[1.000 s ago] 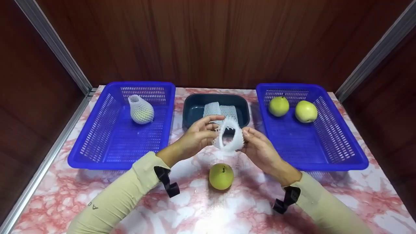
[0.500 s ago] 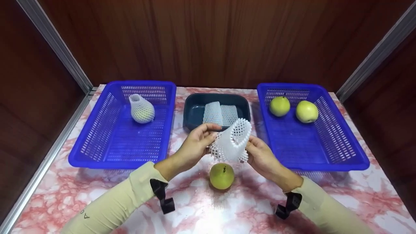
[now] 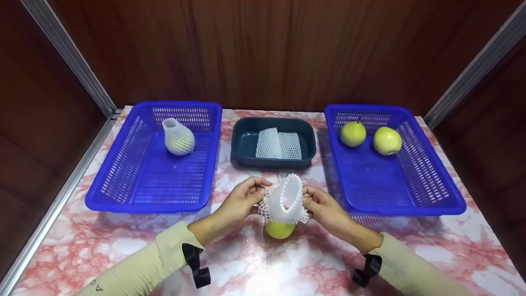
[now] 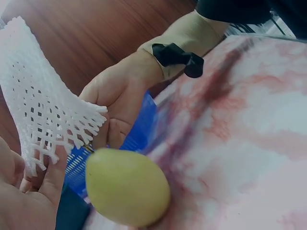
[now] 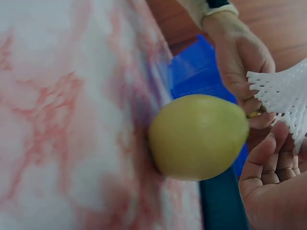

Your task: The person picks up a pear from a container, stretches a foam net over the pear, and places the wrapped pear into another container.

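Note:
A white foam fruit net (image 3: 283,203) is stretched between both hands, its lower edge spread wide. My left hand (image 3: 240,201) pinches its left side and my right hand (image 3: 328,209) pinches its right side. Directly below the net, a yellow-green pear (image 3: 279,230) stands on the table, its upper part hidden by the net in the head view. In the left wrist view the pear (image 4: 127,187) shows its stem right at the net's fringed edge (image 4: 91,122). From the right wrist, the pear (image 5: 199,136) appears below the net's opening too.
A blue basket (image 3: 92,201) at the left holds a pear in a foam net (image 3: 179,139). Two bare pears (image 3: 352,134) lie in the blue basket (image 3: 456,205) at the right. Between them, a dark box (image 3: 273,163) contains folded foam nets (image 3: 269,144).
Both hands have brought the foam net down and toward the body, from in front of the dark box to over the pear. The net's wide opening has tipped downward.

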Available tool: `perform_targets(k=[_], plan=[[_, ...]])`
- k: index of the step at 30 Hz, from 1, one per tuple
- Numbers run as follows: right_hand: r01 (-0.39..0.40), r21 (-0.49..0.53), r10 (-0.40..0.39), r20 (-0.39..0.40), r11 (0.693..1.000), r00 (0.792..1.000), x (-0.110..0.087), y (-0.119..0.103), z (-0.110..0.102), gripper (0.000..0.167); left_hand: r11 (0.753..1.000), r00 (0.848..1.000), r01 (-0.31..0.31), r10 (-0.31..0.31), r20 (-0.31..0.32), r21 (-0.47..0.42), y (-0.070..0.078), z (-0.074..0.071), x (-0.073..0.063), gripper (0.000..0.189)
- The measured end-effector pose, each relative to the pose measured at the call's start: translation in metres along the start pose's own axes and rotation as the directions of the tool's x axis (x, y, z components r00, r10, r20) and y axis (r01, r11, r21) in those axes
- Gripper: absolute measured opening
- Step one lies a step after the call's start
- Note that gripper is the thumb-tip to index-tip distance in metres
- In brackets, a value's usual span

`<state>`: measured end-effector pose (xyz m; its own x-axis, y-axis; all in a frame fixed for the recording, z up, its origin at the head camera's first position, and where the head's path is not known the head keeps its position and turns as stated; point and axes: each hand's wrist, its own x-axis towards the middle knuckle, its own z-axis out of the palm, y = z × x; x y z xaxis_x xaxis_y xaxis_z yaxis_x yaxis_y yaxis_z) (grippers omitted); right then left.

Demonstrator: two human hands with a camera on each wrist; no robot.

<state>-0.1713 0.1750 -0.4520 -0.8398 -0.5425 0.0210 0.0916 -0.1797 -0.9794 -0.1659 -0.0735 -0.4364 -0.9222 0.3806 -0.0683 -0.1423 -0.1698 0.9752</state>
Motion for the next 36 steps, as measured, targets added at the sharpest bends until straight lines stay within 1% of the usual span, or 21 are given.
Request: perform_targets(k=[2,5,8,10,13,15,17,19,20,22,24,26,28,30,33,35,36], plan=[[-0.017,-0.039,0.017,0.0,0.999,1.0,-0.001,0.004,-0.001,0.005,0.999,1.0,-0.008,0.009,-0.001,0.045,-0.006,-0.002,-0.001,0.024],[-0.046,-0.101,0.044,-0.017,0.994,0.999,-0.002,0.008,-0.002,0.007,0.987,0.998,-0.059,0.058,0.007,0.151,-0.014,-0.004,-0.001,0.022],[-0.048,-0.195,0.042,-0.038,0.98,0.998,-0.002,0.013,-0.004,0.008,0.96,0.993,-0.12,0.114,0.036,0.252,-0.023,-0.007,0.0,0.019],[-0.047,-0.249,0.037,-0.046,0.967,0.998,-0.002,0.017,-0.006,0.009,0.94,0.989,-0.149,0.138,0.057,0.307,-0.028,-0.009,0.0,0.017],[-0.041,-0.287,0.029,-0.044,0.957,0.999,-0.002,0.023,-0.007,0.008,0.906,0.984,-0.177,0.162,0.071,0.385,-0.034,-0.011,0.0,0.015],[-0.037,-0.288,0.026,-0.044,0.957,0.999,-0.001,0.027,-0.008,0.007,0.871,0.98,-0.199,0.185,0.076,0.45,-0.037,-0.012,0.001,0.017],[-0.026,-0.286,0.013,-0.048,0.958,0.999,-0.002,0.029,-0.008,0.004,0.829,0.974,-0.226,0.21,0.089,0.511,-0.04,-0.011,0.0,0.022],[-0.011,-0.31,-0.007,-0.059,0.951,0.998,-0.002,0.03,-0.008,0.009,0.786,0.965,-0.258,0.239,0.11,0.562,-0.043,-0.011,0.0,0.025],[0.001,-0.327,-0.021,-0.058,0.945,0.998,-0.003,0.03,-0.008,0.013,0.761,0.959,-0.276,0.256,0.119,0.587,-0.043,-0.01,-0.001,0.026],[0.026,-0.378,-0.051,-0.058,0.925,0.997,-0.003,0.03,-0.007,0.023,0.723,0.95,-0.299,0.283,0.128,0.623,-0.044,-0.01,-0.001,0.028],[0.058,-0.439,-0.085,-0.043,0.897,0.995,-0.003,0.03,-0.007,0.029,0.697,0.946,-0.308,0.296,0.131,0.647,-0.044,-0.01,-0.001,0.027],[0.085,-0.487,-0.108,-0.02,0.869,0.994,-0.002,0.03,-0.007,0.03,0.687,0.945,-0.312,0.297,0.138,0.657,-0.044,-0.01,-0.001,0.025],[0.097,-0.52,-0.117,-0.007,0.849,0.993,-0.003,0.029,-0.008,0.028,0.681,0.948,-0.308,0.282,0.15,0.664,-0.043,-0.011,-0.002,0.025],[0.088,-0.531,-0.104,-0.001,0.843,0.995,-0.003,0.029,-0.008,0.028,0.685,0.954,-0.295,0.255,0.161,0.666,-0.041,-0.011,-0.003,0.027],[0.064,-0.546,-0.085,-0.013,0.835,0.996,-0.004,0.026,-0.009,0.028,0.702,0.962,-0.274,0.201,0.187,0.658,-0.037,-0.012,-0.005,0.035],[0.06,-0.562,-0.079,-0.009,0.825,0.997,-0.005,0.025,-0.01,0.028,0.703,0.962,-0.269,0.168,0.214,0.658,-0.034,-0.013,-0.007,0.045],[0.061,-0.572,-0.075,-0.001,0.818,0.997,-0.005,0.024,-0.01,0.028,0.695,0.961,-0.271,0.152,0.233,0.666,-0.033,-0.013,-0.008,0.05]])
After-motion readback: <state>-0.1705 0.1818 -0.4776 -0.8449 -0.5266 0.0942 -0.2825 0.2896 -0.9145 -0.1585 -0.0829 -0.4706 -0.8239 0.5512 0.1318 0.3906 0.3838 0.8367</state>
